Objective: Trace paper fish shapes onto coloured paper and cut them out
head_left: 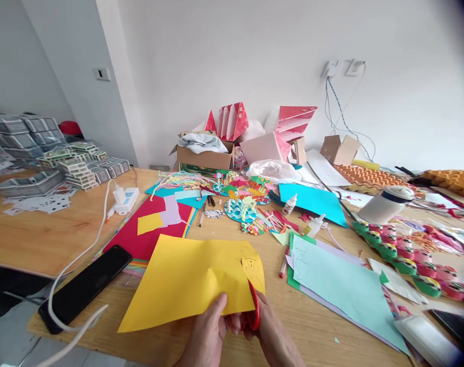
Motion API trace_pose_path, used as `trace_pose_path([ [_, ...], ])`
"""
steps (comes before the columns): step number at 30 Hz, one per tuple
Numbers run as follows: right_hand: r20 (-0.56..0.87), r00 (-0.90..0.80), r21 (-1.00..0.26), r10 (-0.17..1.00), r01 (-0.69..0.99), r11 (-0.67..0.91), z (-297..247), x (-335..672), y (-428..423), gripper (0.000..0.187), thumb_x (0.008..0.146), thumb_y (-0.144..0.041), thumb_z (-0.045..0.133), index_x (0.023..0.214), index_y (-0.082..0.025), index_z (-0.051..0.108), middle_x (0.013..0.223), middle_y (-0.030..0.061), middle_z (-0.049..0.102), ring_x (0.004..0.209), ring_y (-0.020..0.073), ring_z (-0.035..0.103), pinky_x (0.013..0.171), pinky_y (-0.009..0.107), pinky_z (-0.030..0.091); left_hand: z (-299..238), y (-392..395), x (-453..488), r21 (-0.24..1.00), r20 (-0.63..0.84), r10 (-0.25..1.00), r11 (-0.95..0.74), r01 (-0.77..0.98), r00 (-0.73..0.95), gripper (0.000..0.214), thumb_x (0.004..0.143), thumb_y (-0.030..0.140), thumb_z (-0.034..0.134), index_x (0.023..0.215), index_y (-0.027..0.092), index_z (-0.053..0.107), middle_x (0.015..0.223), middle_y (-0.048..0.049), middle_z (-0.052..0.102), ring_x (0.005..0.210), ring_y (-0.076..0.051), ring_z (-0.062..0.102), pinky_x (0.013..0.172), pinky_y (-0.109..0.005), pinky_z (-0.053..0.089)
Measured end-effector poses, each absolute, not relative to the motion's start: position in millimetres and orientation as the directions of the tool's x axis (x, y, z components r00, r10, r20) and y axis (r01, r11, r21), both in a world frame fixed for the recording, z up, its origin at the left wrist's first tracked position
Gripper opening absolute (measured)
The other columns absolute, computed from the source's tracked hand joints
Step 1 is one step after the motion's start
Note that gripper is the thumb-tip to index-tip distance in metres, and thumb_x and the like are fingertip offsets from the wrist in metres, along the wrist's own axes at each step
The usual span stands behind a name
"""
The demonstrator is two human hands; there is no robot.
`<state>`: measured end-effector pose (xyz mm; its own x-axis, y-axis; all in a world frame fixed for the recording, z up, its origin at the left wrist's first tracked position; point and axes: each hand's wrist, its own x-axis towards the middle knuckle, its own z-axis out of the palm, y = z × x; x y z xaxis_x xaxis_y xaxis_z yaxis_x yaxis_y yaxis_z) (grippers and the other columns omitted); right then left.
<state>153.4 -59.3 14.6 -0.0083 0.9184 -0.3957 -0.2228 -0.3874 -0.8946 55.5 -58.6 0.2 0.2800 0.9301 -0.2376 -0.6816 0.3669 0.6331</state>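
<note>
My left hand (207, 334) pinches the near edge of a large yellow paper sheet (186, 280) that lies tilted over the wooden table (56, 234). My right hand (272, 334) grips red-handled scissors (254, 306), whose blades run up into the sheet's right part. A pencil drawing (251, 265) shows on the yellow sheet just above the scissors. Both hands are closed at the table's near edge.
A black phone (84, 285) and white cable (77, 260) lie left. Red and coloured sheets (148, 229) lie behind, mint and lilac sheets (331, 280) to the right. Glue bottles (290, 204), paper cut-outs (243, 204), cardboard boxes (203, 158), card stacks (75, 165) and tape rolls (404, 255) crowd the back.
</note>
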Motion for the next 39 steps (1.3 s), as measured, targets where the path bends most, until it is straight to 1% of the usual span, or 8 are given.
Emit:
trace_pose_path([
  [8,-0.368,-0.117,-0.901,0.922,-0.199,-0.385,20,155,-57,0.04,0.079,-0.049,0.042,0.058,-0.016,0.051,0.042,-0.0009,0.052,0.04,0.0079,0.047,0.035,0.017,0.023,-5,-55,51,0.634,-0.229,0.922,0.384,-0.671,0.311,0.033,0.072,0.039,0.061,0.053,0.012,0.055,0.044,-0.0003,0.045,0.047,-0.012,0.043,0.05,-0.026,0.032],
  [12,-0.346,-0.12,-0.906,0.93,-0.214,-0.365,17,157,-57,0.044,0.081,-0.053,0.04,0.06,-0.016,0.052,0.041,-0.0009,0.052,0.039,0.0081,0.048,0.036,0.017,0.025,-3,-56,52,0.627,-0.23,0.926,0.377,-0.682,0.3,0.028,0.072,0.037,0.062,0.062,0.011,0.059,0.044,0.0008,0.045,0.047,-0.012,0.043,0.052,-0.026,0.033],
  [15,-0.357,-0.091,-0.901,0.93,-0.23,-0.368,13,157,-55,0.044,0.08,-0.055,0.042,0.062,-0.016,0.052,0.04,-0.002,0.051,0.037,0.0073,0.045,0.035,0.017,0.023,-1,-57,52,0.617,-0.229,0.928,0.372,-0.693,0.294,0.025,0.072,0.035,0.062,0.069,0.01,0.061,0.044,0.0006,0.046,0.048,-0.013,0.044,0.051,-0.026,0.032],
  [20,-0.341,-0.054,-0.901,0.939,-0.267,-0.342,4,156,-53,0.044,0.075,-0.058,0.047,0.063,-0.016,0.051,0.039,-0.0037,0.049,0.035,0.0067,0.043,0.035,0.017,0.023,-1,-57,52,0.62,-0.24,0.929,0.371,-0.691,0.282,0.026,0.072,0.035,0.062,0.062,0.011,0.059,0.045,-0.0006,0.047,0.048,-0.012,0.044,0.049,-0.025,0.031],
  [23,-0.337,-0.028,-0.898,0.941,-0.292,-0.331,-1,155,-53,0.04,0.073,-0.056,0.051,0.066,-0.017,0.051,0.039,-0.0045,0.049,0.035,0.0067,0.043,0.034,0.017,0.021,0,-57,52,0.624,-0.266,0.927,0.374,-0.686,0.264,0.027,0.069,0.036,0.064,0.065,0.01,0.06,0.045,-0.0005,0.048,0.046,-0.012,0.044,0.048,-0.024,0.03],
  [27,-0.33,-0.043,-0.909,0.943,-0.257,-0.329,-2,153,-53,0.036,0.073,-0.051,0.05,0.061,-0.017,0.048,0.035,-0.0035,0.049,0.032,0.0063,0.041,0.033,0.016,0.018,2,-57,54,0.627,-0.307,0.923,0.381,-0.68,0.234,0.028,0.065,0.036,0.067,0.069,0.009,0.06,0.049,-0.0009,0.052,0.042,-0.009,0.042,0.043,-0.022,0.027],
  [34,-0.438,0.011,-0.884,0.899,-0.187,-0.428,6,157,-50,0.037,0.07,-0.052,0.049,0.06,-0.017,0.049,0.036,-0.004,0.049,0.033,0.0065,0.043,0.034,0.016,0.023,7,-58,55,0.638,-0.327,0.918,0.391,-0.664,0.226,0.031,0.062,0.038,0.069,0.062,0.009,0.058,0.048,-0.0011,0.051,0.041,-0.008,0.042,0.042,-0.022,0.027],
  [39,-0.475,0.04,-0.871,0.879,-0.167,-0.463,9,159,-47,0.042,0.066,-0.058,0.051,0.059,-0.017,0.048,0.036,-0.0045,0.048,0.032,0.0048,0.04,0.035,0.017,0.025,8,-60,54,0.637,-0.345,0.909,0.41,-0.653,0.235,0.032,0.06,0.038,0.07,0.066,0.009,0.06,0.049,-0.0008,0.052,0.042,-0.008,0.041,0.043,-0.021,0.028],
])
